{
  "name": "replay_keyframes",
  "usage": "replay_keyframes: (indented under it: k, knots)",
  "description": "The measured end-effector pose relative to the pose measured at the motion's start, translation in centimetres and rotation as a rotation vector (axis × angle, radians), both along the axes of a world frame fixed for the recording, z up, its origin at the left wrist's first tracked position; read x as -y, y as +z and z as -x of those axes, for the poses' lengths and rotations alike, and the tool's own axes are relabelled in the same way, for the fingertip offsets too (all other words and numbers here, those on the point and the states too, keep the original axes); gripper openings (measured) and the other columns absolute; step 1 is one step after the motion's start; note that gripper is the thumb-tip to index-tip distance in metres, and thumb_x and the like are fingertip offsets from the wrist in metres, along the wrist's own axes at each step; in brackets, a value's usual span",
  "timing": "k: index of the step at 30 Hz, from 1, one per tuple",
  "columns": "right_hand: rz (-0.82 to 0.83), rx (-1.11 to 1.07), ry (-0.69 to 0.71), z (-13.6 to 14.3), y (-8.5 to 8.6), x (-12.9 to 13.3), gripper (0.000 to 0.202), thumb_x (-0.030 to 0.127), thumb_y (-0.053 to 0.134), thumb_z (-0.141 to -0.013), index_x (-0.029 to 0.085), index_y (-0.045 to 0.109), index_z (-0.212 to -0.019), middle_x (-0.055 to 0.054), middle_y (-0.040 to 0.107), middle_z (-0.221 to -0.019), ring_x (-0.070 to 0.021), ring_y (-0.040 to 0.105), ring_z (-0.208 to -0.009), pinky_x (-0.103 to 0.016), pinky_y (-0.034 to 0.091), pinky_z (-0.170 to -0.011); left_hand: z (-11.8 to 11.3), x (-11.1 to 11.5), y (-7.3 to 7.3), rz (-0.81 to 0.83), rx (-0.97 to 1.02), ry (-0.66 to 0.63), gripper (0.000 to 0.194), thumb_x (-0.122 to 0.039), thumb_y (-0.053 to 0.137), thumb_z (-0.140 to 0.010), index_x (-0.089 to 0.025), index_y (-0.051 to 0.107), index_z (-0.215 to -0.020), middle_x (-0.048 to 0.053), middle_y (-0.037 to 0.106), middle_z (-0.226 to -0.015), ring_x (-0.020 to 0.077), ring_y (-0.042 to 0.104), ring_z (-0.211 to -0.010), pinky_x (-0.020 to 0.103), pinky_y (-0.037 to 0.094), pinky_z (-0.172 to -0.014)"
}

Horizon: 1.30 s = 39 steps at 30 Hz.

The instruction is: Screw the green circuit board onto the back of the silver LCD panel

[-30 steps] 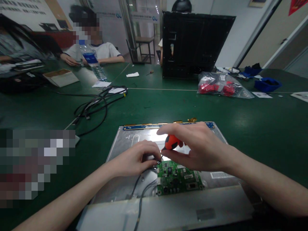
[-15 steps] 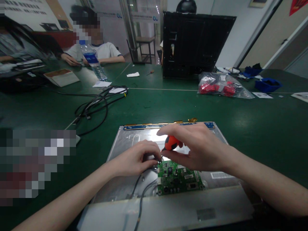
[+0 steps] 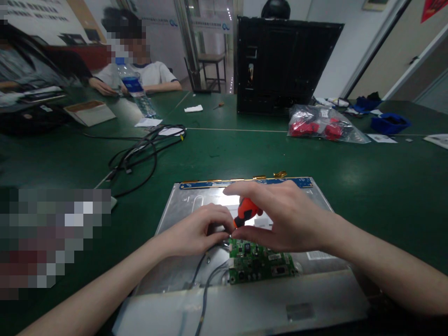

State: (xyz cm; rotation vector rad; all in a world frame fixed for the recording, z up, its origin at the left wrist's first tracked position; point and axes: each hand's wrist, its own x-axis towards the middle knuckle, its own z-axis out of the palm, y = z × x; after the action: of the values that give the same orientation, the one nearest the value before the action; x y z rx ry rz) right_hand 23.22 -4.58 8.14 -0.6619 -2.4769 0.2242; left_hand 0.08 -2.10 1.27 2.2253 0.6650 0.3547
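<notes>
My right hand (image 3: 287,214) grips a screwdriver (image 3: 247,210) with a short, fat red-and-black handle. It is tilted, its tip pointing down at the upper left corner of a green circuit board (image 3: 255,261). At that same corner my left hand (image 3: 206,228) has its fingers curled and pinched together; whatever they hold is hidden. Both hands' fingertips nearly meet there, covering the screwdriver's tip. The board lies on the silver metal back of a display panel (image 3: 168,270), which has a blue circuit strip (image 3: 217,185) along its far edge. Grey and black cables (image 3: 204,298) run from the board's left side.
Black cables (image 3: 154,154) lie coiled on the green table (image 3: 224,154) at left, near a water bottle (image 3: 138,93). A black monitor housing (image 3: 283,65) stands at the back, beside a plastic bag (image 3: 322,123) with red items. Another person (image 3: 154,74) sits across the table.
My right hand has shifted slightly left and down with the screwdriver, whose handle now leans a little differently and covers more of the board's top edge. My left hand stays in place.
</notes>
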Motion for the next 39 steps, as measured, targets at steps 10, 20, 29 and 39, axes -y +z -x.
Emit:
replay_keyframes:
  k: [10, 20, 29, 39]
  knots:
    - [-0.003, -0.025, 0.004, 0.22, -0.19, 0.11, 0.04, 0.02, 0.052, -0.089, 0.013, 0.04, -0.126, -0.003, 0.067, -0.091, -0.0111, 0.06, -0.071, -0.022, 0.043, -0.062, -0.1, 0.0, -0.02, -0.02, 0.005, 0.011, 0.008, -0.015, 0.058, -0.084, -0.017, 0.065, -0.085, 0.003, 0.066, -0.085, 0.018, 0.06, -0.08, 0.03, 0.048, -0.076]
    - [-0.022, -0.033, -0.01, 0.37, -0.35, 0.0, 0.035, 0.021, 0.052, -0.091, 0.015, 0.042, -0.124, -0.005, 0.069, -0.094, -0.0126, 0.065, -0.078, -0.022, 0.044, -0.065, -0.02, 0.05, -0.06, -0.02, 0.0, 0.016, 0.008, -0.015, 0.058, -0.085, -0.018, 0.065, -0.085, 0.001, 0.063, -0.078, 0.0167, 0.058, -0.074, 0.028, 0.046, -0.071]
    - [-0.078, -0.025, -0.028, 0.23, -0.58, -0.18, 0.033, 0.025, 0.056, -0.092, 0.016, 0.045, -0.122, -0.002, 0.07, -0.089, -0.0134, 0.066, -0.076, -0.023, 0.043, -0.062, 0.02, 0.01, -0.01, -0.028, 0.006, 0.017, 0.007, -0.017, 0.059, -0.085, -0.018, 0.065, -0.083, 0.001, 0.062, -0.076, 0.0173, 0.058, -0.073, 0.03, 0.046, -0.073]
    - [-0.036, -0.026, 0.015, 0.16, -0.32, -0.02, 0.037, 0.018, 0.056, -0.087, 0.013, 0.045, -0.122, -0.005, 0.068, -0.099, -0.0129, 0.064, -0.082, -0.023, 0.044, -0.066, -0.05, 0.08, 0.01, -0.046, 0.026, 0.019, 0.006, -0.016, 0.059, -0.084, -0.019, 0.065, -0.085, 0.001, 0.062, -0.079, 0.0166, 0.057, -0.073, 0.03, 0.046, -0.073]
